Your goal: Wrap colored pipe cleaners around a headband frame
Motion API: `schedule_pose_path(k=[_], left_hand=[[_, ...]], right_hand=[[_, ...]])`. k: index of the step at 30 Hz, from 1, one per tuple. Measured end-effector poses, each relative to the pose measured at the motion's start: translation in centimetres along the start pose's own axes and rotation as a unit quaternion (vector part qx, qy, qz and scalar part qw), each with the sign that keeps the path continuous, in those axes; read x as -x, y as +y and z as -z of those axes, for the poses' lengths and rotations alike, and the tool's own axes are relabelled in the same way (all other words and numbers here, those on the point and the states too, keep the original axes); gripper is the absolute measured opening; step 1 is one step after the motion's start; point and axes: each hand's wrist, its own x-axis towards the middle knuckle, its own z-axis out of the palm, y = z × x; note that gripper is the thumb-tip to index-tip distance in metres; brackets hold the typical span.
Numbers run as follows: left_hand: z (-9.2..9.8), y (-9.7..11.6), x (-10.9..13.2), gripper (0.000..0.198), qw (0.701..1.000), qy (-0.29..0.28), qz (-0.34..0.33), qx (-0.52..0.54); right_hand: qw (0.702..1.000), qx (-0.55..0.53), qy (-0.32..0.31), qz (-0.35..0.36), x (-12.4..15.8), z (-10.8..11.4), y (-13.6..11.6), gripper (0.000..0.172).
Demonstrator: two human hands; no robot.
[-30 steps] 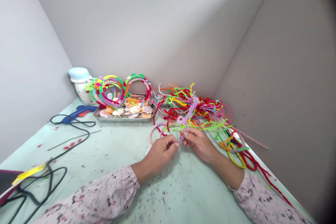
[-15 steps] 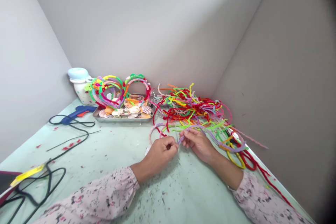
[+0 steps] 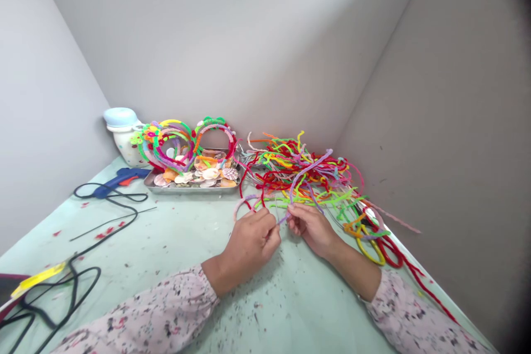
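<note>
My right hand [image 3: 311, 227] pinches a lilac pipe cleaner [image 3: 309, 168] between its fingertips, and the long free end rises over the heap. My left hand [image 3: 251, 246] is closed close beside it, on a short lilac end [image 3: 282, 219] that meets the right fingers. A pale pink fuzzy loop [image 3: 244, 203] curves out from behind my left hand. A tangled heap of multicoloured pipe cleaners [image 3: 298, 177] lies just beyond both hands.
A steel tray [image 3: 191, 190] of seashells stands at the back, with colourful pipe-cleaner heart frames [image 3: 186, 144] against it. A blue glue gun [image 3: 120, 180] and its black cord lie left, beside a white jar [image 3: 123, 146]. Walls close the back and right.
The free end of the lilac pipe cleaner has swung up from lying rightward across the heap to pointing up and right. My hands have stayed close together.
</note>
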Motion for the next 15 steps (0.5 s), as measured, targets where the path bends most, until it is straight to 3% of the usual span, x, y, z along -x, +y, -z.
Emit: schedule_pose_path(k=[6,15], left_hand=[[-0.21,-0.15,0.08,0.018,0.984,0.014,-0.109,-0.141],[0.04,-0.06,-0.06,0.017,0.957,0.015,-0.173,-0.234]], right_hand=[[1.0,0.003,0.009,-0.005,0.03,-0.1,-0.17,0.026],[1.0,-0.004,0.017,-0.012,0.09,-0.31,-0.27,0.025]])
